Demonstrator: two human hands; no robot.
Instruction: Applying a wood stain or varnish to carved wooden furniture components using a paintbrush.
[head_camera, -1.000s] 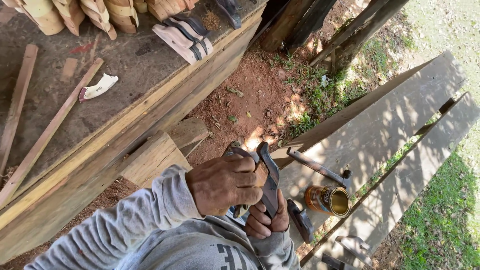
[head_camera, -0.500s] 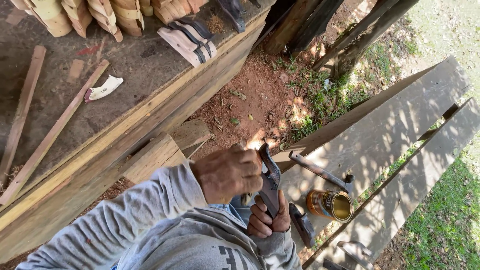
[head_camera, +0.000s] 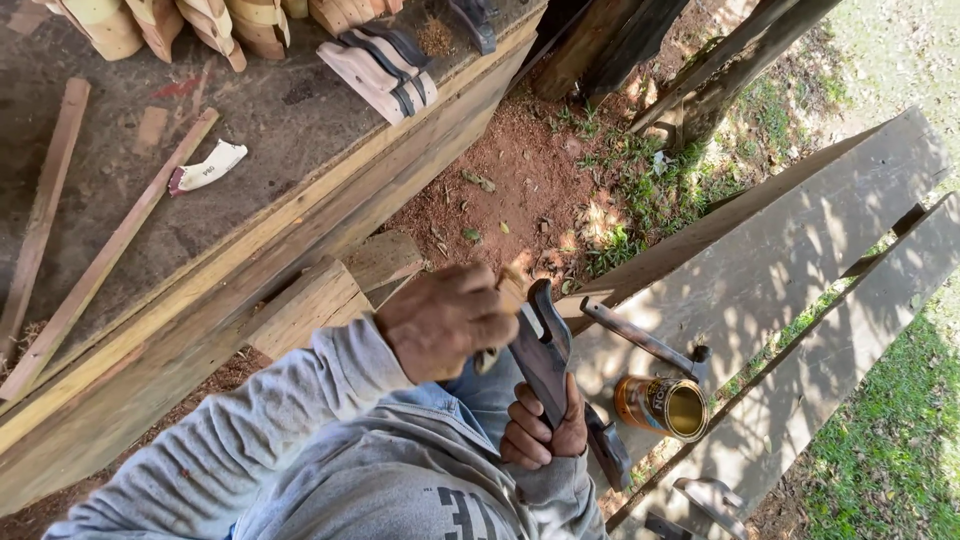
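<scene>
Your right hand (head_camera: 545, 435) has its grip wrapped tight around the lower end of a dark, curved wooden piece (head_camera: 545, 350), shaped a bit like a shoe sole, smooth and brownish, held up on edge just over your lap. Your left hand (head_camera: 445, 320) is curled shut up against its upper end, over something pale and small, but I can't tell what's actually in that grip. Both sleeves are soft grey fleece. Just right of the piece on the weathered grey plank (head_camera: 780, 260), dappled with leaf shadow, there's an open tin can (head_camera: 662, 405) with a shiny gold inside, and a long dark tool (head_camera: 640, 340) lying near it. Another dark sole-shaped piece (head_camera: 607, 448) sits just below your right hand. Up left, the rough, stained counter (head_camera: 200, 250) carries thin wood strips (head_camera: 110, 250), a white scrap (head_camera: 208, 165), and a stack of pale sole blanks (head_camera: 380, 70) with dark stripes. Red dirt underneath.
</scene>
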